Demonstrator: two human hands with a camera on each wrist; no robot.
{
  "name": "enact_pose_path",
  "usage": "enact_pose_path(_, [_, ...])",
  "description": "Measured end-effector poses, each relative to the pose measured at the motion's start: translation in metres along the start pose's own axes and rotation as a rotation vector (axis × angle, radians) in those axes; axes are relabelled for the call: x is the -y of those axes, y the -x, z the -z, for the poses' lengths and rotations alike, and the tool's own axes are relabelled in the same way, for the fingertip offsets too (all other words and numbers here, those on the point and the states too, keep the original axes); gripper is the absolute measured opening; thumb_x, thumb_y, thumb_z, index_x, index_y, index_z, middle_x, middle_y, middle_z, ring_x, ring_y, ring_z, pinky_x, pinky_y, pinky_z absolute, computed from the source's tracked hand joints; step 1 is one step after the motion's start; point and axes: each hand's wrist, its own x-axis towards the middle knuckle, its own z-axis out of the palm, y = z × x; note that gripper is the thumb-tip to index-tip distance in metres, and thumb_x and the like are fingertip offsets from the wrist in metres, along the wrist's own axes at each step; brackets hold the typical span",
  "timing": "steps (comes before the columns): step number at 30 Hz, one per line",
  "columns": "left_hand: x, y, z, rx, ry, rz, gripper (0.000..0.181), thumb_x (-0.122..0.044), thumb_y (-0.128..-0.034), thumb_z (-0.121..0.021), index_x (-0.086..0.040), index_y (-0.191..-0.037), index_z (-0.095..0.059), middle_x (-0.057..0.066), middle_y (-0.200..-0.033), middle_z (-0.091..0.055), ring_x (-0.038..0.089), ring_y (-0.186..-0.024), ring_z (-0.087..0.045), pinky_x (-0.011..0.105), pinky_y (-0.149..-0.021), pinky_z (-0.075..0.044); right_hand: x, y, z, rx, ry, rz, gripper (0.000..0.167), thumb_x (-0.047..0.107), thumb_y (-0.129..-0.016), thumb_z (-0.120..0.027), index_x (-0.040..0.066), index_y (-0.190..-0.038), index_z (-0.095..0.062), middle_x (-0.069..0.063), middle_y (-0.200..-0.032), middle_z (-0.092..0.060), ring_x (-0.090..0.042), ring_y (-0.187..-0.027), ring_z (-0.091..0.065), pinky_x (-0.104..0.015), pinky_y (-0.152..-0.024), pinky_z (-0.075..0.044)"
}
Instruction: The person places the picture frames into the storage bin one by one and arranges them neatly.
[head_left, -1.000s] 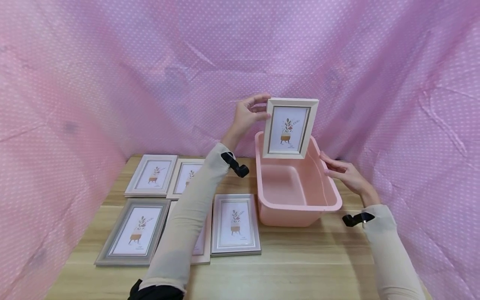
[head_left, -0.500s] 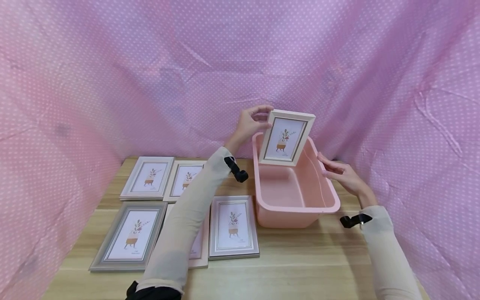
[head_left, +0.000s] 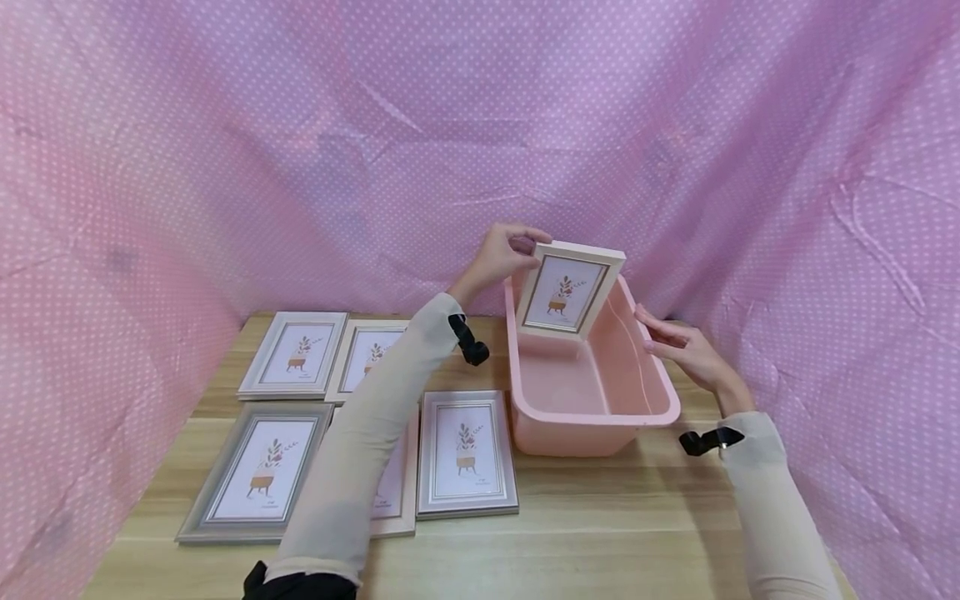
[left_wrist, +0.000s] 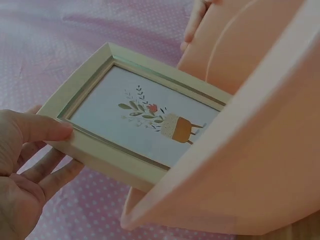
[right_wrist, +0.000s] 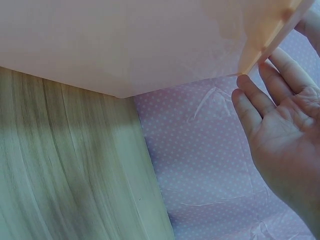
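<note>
Your left hand has come down since a second ago, and the cream picture frame came with it. Then, most of the frame stood above the pink tub; half a second ago it was lower and tilted. Now its lower part is inside the far end of the tub, below the rim, its top edge still above. From the left wrist, the near wall hides the frame's lower end; cannot tell whether it touches the tub floor. Frame leans, printed plant side facing you.

Left grip: thumb on the front border, fingers behind, pinching the upper left corner, as in both earlier views.

Your right hand has kept its place at the tub's right rim. Fingers extended and nearly straight, tips touching the edge from outside.

Tub sits where it did on the wooden table. To its left, five more frames lie face up, unmoved: a white one at the back, a cream-edged one beside it, a grey one in front, a pale one mostly under your left sleeve, and a silvery one nearest the tub.
</note>
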Motion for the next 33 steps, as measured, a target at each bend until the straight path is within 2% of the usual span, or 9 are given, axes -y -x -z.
enact_pose_path(2, [0.005, 0.0, 0.001, -0.008, -0.015, -0.008, 0.038, 0.013, -0.0815, -0.074, 0.0, -0.117, -0.073, 0.019, -0.124, -0.071, 0.033, -0.104, -0.073, 0.029, -0.086, -0.063, 0.0, 0.0, 0.0, -0.005, 0.008, -0.008, 0.055, -0.007, -0.099, -0.058, -0.011, -0.149, -0.035, 0.001, -0.162, -0.034, 0.01, -0.137, -0.045, -0.006, -0.11, -0.036])
enact_pose_path(7, [0.015, -0.002, 0.005, -0.039, 0.024, -0.001, 0.038, 0.013, -0.0814, -0.075, 0.001, -0.117, -0.074, 0.019, -0.124, -0.071, 0.033, -0.104, -0.074, 0.031, -0.085, -0.063, 0.001, -0.001, 0.001, 0.004, 0.018, -0.005, 0.056, -0.005, -0.099, -0.058, -0.01, -0.149, -0.034, 0.001, -0.163, -0.032, 0.009, -0.138, -0.044, -0.007, -0.11, -0.036])
enact_pose_path(14, [0.022, -0.004, 0.004, -0.004, -0.018, 0.029, 0.037, 0.009, -0.0813, -0.078, -0.001, -0.117, -0.075, 0.021, -0.114, -0.074, 0.031, -0.099, -0.074, 0.031, -0.086, -0.062, 0.0, 0.001, 0.002, 0.025, -0.014, 0.024, 0.054, -0.009, -0.099, -0.056, -0.012, -0.148, -0.033, -0.001, -0.163, -0.032, 0.008, -0.139, -0.043, -0.007, -0.111, -0.037])
enact_pose_path(22, [0.034, -0.008, -0.002, 0.035, -0.055, 0.055, 0.038, 0.01, -0.0802, -0.077, -0.003, -0.116, -0.075, 0.019, -0.112, -0.075, 0.026, -0.096, -0.074, 0.03, -0.083, -0.062, -0.002, 0.0, 0.001, 0.011, -0.02, 0.015, 0.055, -0.006, -0.099, -0.058, -0.013, -0.148, -0.034, -0.006, -0.163, -0.03, 0.008, -0.138, -0.044, -0.007, -0.111, -0.036])
enact_pose_path(27, [0.041, -0.009, -0.006, 0.021, -0.097, 0.052, 0.037, 0.008, -0.0811, -0.077, -0.005, -0.116, -0.076, 0.017, -0.114, -0.074, 0.025, -0.094, -0.073, 0.029, -0.081, -0.062, -0.003, 0.0, 0.002, 0.007, -0.023, 0.012, 0.055, -0.006, -0.099, -0.058, -0.013, -0.148, -0.034, -0.007, -0.163, -0.029, 0.009, -0.138, -0.044, -0.007, -0.11, -0.036])
enact_pose_path(33, [0.047, -0.008, -0.009, 0.018, -0.1, 0.077, 0.036, 0.007, -0.0814, -0.078, -0.005, -0.116, -0.076, 0.018, -0.113, -0.075, 0.025, -0.094, -0.073, 0.031, -0.078, -0.063, -0.003, 0.0, 0.002, 0.003, -0.022, 0.013, 0.055, -0.006, -0.099, -0.058, -0.013, -0.148, -0.034, -0.01, -0.163, -0.027, 0.008, -0.138, -0.044, -0.007, -0.111, -0.036])
